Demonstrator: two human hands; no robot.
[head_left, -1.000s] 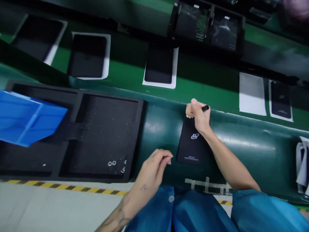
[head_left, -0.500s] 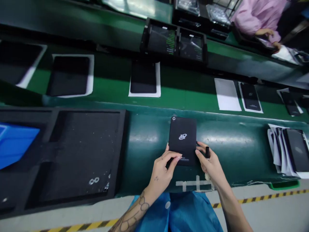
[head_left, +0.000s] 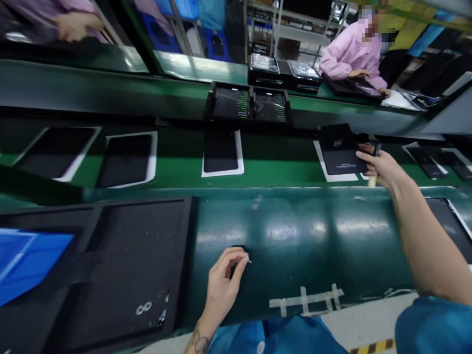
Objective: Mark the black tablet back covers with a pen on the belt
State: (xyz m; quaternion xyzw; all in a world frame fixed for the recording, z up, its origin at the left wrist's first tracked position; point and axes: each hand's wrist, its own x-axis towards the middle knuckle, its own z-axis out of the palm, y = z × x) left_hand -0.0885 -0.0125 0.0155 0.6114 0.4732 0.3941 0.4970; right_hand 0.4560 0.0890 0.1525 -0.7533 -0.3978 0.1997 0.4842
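Observation:
My right hand (head_left: 385,167) reaches out to the far strip of the bench and grips a black tablet (head_left: 341,156) by its right edge. The tablet's back, with a white logo, faces up, held over a white sheet (head_left: 322,169). A slim tool with a dark top end (head_left: 376,147) and a pale lower end is also tucked in that hand; its kind is unclear. Above the near green surface (head_left: 287,265), my left hand (head_left: 224,280) is closed in a pinch. A tiny whitish bit shows at its fingertips, too small to name.
A black tray (head_left: 136,260) lies at left with a blue sheet (head_left: 29,260) on it. Tablets on white sheets, such as this one (head_left: 221,151), line the far strip. Behind them stands a black double holder (head_left: 252,104). A person in pink (head_left: 350,51) sits opposite.
My right hand has carried the tablet forward and right, from the near surface to the far strip. The left hand has let go of it and moved left, still pinched. The view has tilted up.

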